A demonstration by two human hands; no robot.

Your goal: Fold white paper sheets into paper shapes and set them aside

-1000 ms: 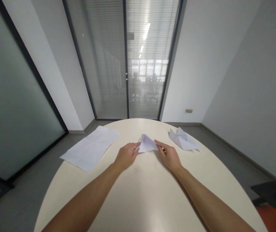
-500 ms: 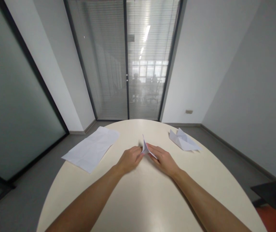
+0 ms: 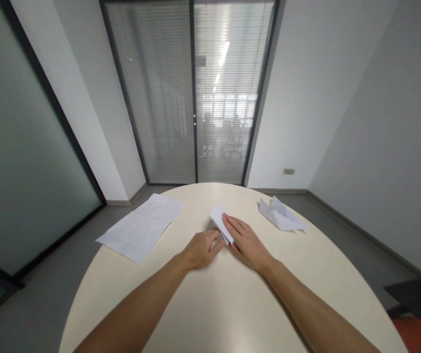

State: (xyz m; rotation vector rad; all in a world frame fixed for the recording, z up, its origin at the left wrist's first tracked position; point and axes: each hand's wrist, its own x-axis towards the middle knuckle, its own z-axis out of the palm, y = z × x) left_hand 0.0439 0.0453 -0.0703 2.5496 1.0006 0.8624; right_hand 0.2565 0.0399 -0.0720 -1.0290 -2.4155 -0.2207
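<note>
A small folded piece of white paper (image 3: 221, 221) is held between my two hands over the middle of the table. My right hand (image 3: 245, 242) grips its right side, fingers lying over the top face and thumb near the lower corner. My left hand (image 3: 202, 248) pinches the paper's lower left edge, with part of the fingers hidden beneath it. The paper is tilted, and its layers stand slightly apart at the near edge.
A creased, flat white sheet (image 3: 142, 226) lies at the left of the round cream table (image 3: 210, 304). On the right rests a folded paper boat (image 3: 279, 215). A chair with a black armrest (image 3: 418, 296) stands beyond the table's right edge. Glass doors (image 3: 196, 98) stand behind.
The folded paper has turned from nearly edge-on to show a broad flat face. My right fingers have moved onto that face, and my left hand has shifted slightly down.
</note>
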